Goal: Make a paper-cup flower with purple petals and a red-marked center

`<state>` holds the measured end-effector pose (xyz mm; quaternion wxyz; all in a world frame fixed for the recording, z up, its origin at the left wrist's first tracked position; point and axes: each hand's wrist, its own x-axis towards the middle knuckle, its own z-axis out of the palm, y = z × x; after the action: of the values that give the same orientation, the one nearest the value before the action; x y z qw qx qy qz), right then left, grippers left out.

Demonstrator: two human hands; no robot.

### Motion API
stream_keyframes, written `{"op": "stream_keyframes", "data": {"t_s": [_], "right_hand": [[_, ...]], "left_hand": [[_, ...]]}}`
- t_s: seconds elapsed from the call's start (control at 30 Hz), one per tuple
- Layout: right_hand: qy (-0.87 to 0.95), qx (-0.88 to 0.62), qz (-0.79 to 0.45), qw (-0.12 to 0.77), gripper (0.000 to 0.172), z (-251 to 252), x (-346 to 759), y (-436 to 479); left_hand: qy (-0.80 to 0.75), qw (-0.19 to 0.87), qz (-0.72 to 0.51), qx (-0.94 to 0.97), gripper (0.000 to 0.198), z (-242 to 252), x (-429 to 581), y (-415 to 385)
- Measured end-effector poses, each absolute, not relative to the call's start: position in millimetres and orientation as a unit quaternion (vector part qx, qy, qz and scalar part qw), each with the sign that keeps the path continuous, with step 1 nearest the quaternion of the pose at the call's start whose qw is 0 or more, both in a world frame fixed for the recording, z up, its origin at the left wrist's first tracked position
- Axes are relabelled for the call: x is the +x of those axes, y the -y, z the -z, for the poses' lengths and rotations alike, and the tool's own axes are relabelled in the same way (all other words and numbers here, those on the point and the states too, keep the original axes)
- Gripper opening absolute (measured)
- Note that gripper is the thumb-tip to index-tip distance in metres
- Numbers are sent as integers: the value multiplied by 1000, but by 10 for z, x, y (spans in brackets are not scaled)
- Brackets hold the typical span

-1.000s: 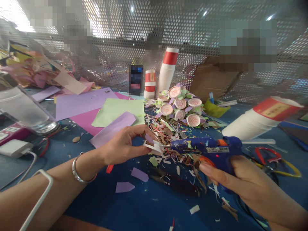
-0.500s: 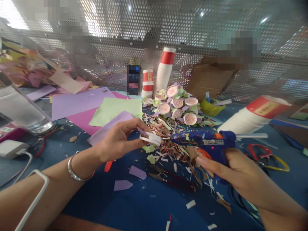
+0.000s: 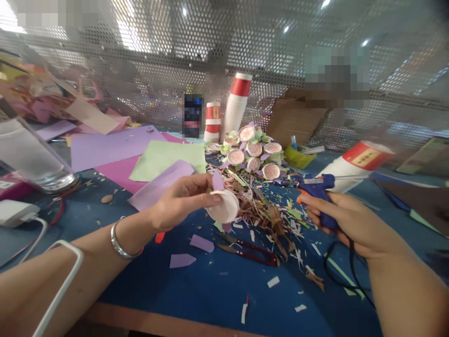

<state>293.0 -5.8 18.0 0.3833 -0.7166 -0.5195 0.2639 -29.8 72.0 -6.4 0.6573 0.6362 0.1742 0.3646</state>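
Note:
Between thumb and fingers, my left hand holds a round white paper cup bottom with its flat face toward me. A purple paper strip stands up from its top edge, and another purple piece shows beneath it. My right hand is wrapped round the handle of a blue hot glue gun, with a finger at the orange trigger. The gun's nozzle points left, well apart from the disc. Below lie two cut purple paper strips and thread snips with dark red handles.
Several decorated cup bottoms are piled behind paper scraps. Stacked paper cups stand at the back; another stack leans at right. Coloured sheets, a water glass and a white charger are at left.
My right hand has drawn the glue gun away to the right and back. In my left hand, the disc has turned from edge-on to face me.

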Motion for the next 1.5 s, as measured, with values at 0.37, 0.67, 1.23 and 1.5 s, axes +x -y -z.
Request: {"op": "stream_keyframes", "data": {"t_s": [0.37,0.67,1.23,1.5], "right_hand": [[445,-711,-421,345,46,-248,2894,78],[499,-778,-332,192,56,-4,3061,-23],[874,-481,5,70,16,-77,1670,-176],[891,-445,33,85,28,114,1623,-256]], "left_hand": [[-190,683,-351,612,25,-39,-303,-645],[-193,669,-395,599,19,-60,-338,-721],[-212,684,-424,555,22,-40,-350,-814],[-204,711,-377,558,25,-24,-374,-831]]}}
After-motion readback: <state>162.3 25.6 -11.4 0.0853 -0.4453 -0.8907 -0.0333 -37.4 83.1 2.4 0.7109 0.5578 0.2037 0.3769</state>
